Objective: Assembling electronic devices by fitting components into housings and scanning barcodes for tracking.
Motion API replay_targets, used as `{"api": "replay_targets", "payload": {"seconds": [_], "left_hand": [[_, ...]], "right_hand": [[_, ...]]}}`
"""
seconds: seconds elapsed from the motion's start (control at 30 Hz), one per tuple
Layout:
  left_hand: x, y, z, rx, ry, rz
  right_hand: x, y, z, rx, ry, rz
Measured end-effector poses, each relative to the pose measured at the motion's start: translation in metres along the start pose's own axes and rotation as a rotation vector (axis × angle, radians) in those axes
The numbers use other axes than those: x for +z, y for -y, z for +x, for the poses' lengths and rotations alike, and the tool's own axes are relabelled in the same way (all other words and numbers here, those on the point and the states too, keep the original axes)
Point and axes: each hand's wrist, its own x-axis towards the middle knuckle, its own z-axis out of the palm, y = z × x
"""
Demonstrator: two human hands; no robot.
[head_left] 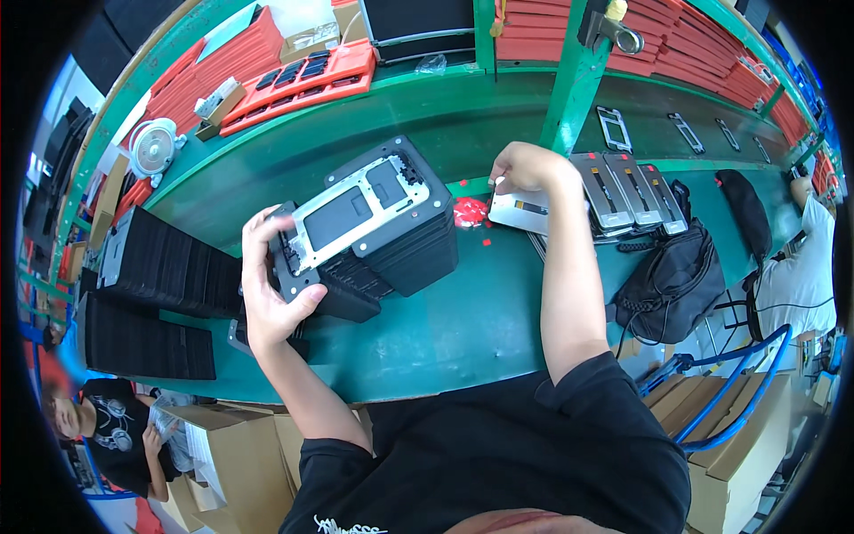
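My left hand (269, 276) grips the near left end of a black fixture plate (360, 245), thumb on one side and fingers on the other. Seated in this plate is a silver phone frame (342, 216) with cut-outs. The plate lies tilted against a tall stack of black plates (414, 245). Over a pale phone screen panel (516, 214), my right hand (534, 167) is closed in a pinch at its upper left corner; what sits between the fingertips is hidden. Small red tabs (470, 212) lie heaped beside that panel.
More phone screens (614, 196) lie to the right, near a black bag (672, 280). Tall stacks of black plates (169, 267) stand left. A green post (574, 80) rises behind my right hand. The shelf carries red trays (302, 84) and a fan (154, 147). Other people sit at both sides.
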Motion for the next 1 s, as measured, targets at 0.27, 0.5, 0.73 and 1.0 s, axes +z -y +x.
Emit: {"api": "replay_targets", "payload": {"seconds": [0.27, 0.5, 0.73, 1.0], "left_hand": [[0.038, -0.049, -0.044, 0.374, -0.420, -0.133], [0.104, -0.096, -0.053, -0.171, 0.103, -0.955], [0.082, -0.083, -0.055, -0.417, 0.233, -1.145], [0.067, -0.074, -0.041, -0.214, 0.159, -1.241]], "right_hand": [[-0.039, 0.061, -0.099, -0.615, 0.069, 0.464], [-0.004, 0.141, -0.123, -1.039, -0.221, 1.011], [0.009, 0.163, -0.125, -0.985, -0.493, 0.434], [0.016, 0.169, -0.129, -1.073, -0.578, 0.192]]}}
